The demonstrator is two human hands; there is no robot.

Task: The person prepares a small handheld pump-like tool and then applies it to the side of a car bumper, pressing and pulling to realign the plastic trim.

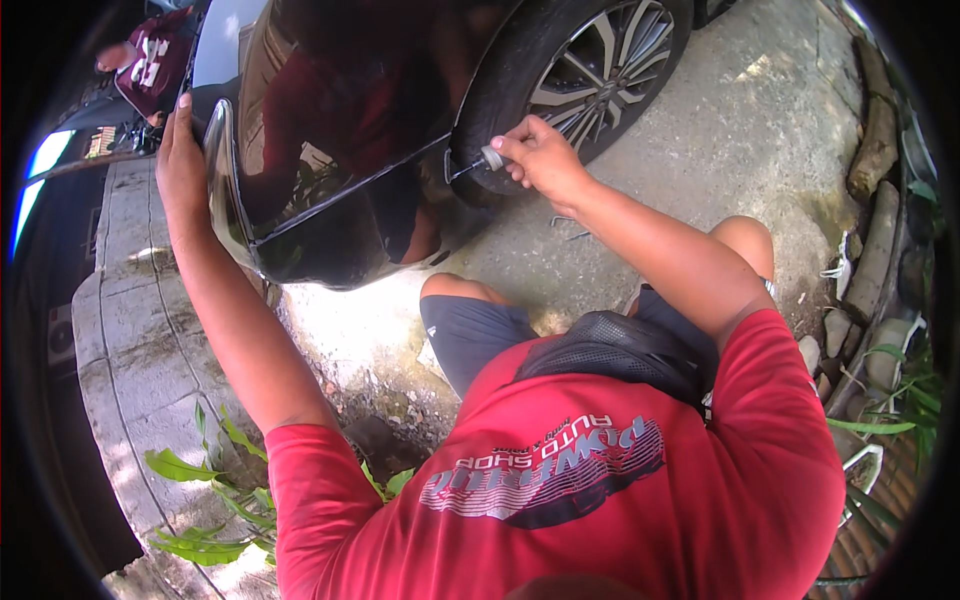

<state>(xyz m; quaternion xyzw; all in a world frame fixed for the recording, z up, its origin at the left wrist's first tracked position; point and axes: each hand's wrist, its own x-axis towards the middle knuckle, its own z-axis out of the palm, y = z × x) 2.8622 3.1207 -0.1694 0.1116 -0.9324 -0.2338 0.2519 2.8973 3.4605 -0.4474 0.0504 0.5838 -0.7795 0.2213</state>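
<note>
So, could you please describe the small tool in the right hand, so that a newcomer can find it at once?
Find the black car, then its wheel at the upper right. At the wheel arch's lower left edge, the right hand pinches the small tool. Its stubby, pale grey, rounded end stands out against the dark tyre.

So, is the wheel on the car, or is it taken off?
On: the wheel sits within the arch of the dark car, close to the right hand gripping a grey-ended tool.
</note>
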